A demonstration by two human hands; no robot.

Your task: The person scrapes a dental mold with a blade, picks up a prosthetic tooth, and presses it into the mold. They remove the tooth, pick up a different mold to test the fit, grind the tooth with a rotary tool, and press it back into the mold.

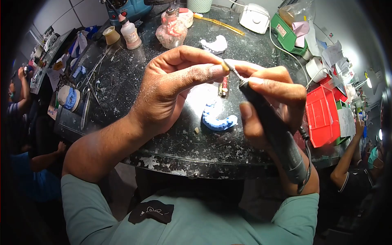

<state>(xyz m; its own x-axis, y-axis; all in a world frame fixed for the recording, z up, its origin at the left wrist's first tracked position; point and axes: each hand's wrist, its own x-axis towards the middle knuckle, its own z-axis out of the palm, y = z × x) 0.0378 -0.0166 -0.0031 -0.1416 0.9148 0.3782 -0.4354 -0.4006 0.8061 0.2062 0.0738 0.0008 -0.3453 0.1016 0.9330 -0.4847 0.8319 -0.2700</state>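
Note:
My left hand (161,83), dusted with pale powder, pinches a small yellowish tooth-like piece (225,66) between thumb and fingertips. In my right hand (281,87) is a black rotary handpiece (271,126), gripped like a pen, its cord trailing at the rear. The handpiece's grey pointed bur (232,68) meets or nearly meets the small piece; contact is hard to make out. Below the hands, a blue and white dental model (218,122) lies on the dark table (163,143). A loose tooth-like bit (197,130) sits to its left.
A white dental cast (214,44), a pinkish glass burner (171,30) and a pink-tipped bottle (130,34) stand farther back. On the right are a red tray (323,116) and a green box (286,34). Metal tools (87,104) lie left. Other people work at both sides.

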